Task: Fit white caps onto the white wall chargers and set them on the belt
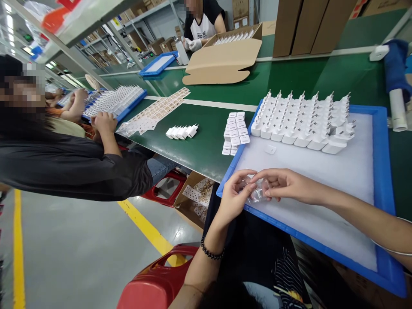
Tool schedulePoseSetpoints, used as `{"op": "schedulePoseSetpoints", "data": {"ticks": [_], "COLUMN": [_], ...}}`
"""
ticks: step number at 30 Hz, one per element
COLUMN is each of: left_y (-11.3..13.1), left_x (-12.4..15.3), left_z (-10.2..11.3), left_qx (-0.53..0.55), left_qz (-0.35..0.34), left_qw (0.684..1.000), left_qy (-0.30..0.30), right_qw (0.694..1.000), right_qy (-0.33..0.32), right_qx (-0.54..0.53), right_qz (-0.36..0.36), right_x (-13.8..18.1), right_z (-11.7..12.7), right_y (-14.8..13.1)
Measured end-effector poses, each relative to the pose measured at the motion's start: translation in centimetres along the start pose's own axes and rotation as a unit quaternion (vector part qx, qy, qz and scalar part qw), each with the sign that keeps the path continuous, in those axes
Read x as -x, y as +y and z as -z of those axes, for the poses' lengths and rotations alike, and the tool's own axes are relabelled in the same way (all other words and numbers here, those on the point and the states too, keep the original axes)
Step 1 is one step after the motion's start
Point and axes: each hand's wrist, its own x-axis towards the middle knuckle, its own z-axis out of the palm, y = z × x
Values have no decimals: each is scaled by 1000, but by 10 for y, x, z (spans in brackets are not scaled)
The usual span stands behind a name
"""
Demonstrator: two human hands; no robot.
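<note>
My left hand (236, 193) and my right hand (280, 182) meet over the near edge of a blue tray (383, 171) with a white foam lining. Between them both hands pinch a crinkled piece of clear plastic film (258, 192); whether anything sits inside it I cannot make out. Beyond my hands, rows of white plug adapters (299, 122) stand in the tray with their metal pins up. One small white cap (269, 149) lies loose on the foam. Stacks of similar white pieces (236, 131) rest by the tray's left rim.
Left along the green bench lie a few white adapters (182, 131) and sticker sheets (157, 109). A co-worker in a dark sleeve (80, 171) sits at the left. An open carton (222, 60) stands across the bench near another person. A red stool (154, 279) is below.
</note>
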Motion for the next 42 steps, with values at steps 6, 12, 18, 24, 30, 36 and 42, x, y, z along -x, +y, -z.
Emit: {"op": "schedulePoseSetpoints", "data": {"ticks": [6, 12, 18, 24, 30, 36, 42], "left_y": [3, 4, 1, 5, 0, 3, 5], "left_x": [1, 0, 0, 2, -1, -3, -3], "left_z": [8, 11, 10, 11, 13, 7, 1], "left_qx": [16, 5, -28, -64, -37, -31, -58], "left_qz": [6, 3, -6, -16, -29, 5, 36], "left_qw": [999, 998, 998, 995, 996, 998, 997], "left_qy": [-29, -56, -51, -74, -77, -55, -41], "right_qw": [1000, 999, 1000, 999, 998, 997, 995], "right_qy": [14, 20, 23, 41, 50, 59, 91], "right_qx": [-11, -27, -11, 22, 30, 28, 18], "right_qz": [-11, -5, 4, 11, 23, 33, 24], "right_x": [3, 1, -2, -1, -3, 0, 4], "right_z": [1, 1, 0, 0, 0, 1, -2], "right_y": [-5, 1, 6, 1, 5, 2, -4]}}
